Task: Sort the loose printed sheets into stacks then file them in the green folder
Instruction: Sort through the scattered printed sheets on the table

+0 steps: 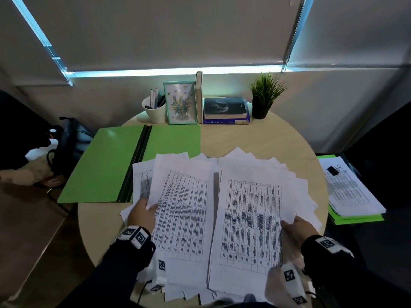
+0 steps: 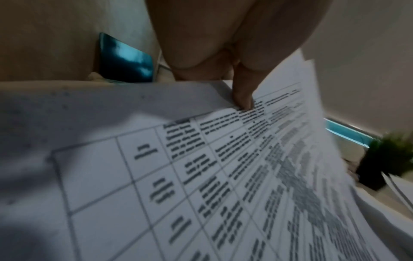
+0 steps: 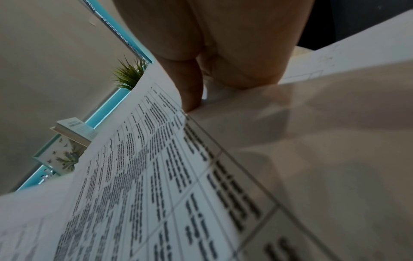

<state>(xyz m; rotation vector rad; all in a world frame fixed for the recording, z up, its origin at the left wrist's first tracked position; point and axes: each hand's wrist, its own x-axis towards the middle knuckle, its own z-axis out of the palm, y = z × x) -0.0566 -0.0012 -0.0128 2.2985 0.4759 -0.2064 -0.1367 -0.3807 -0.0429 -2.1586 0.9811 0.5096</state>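
Head view | left hand (image 1: 142, 213) pinches left sheaf (image 1: 182, 210); right hand (image 1: 298, 227) pinches right sheaf (image 1: 251, 221) | green folder (image 1: 106, 165) open beyond left hand | risk: fanned, uneven sheets slipping out, stacks mixing

Your round wooden table (image 1: 255, 141) carries: open green folder (image 1: 106, 165) at left, overhanging left edge; loose printed sheets (image 1: 251, 221) fanned across near middle; at far edge, left to right, white pen cup (image 1: 155, 112), framed flower picture (image 1: 180, 102), upright book (image 1: 198, 96), stacked books (image 1: 225, 111), potted plant (image 1: 263, 98).
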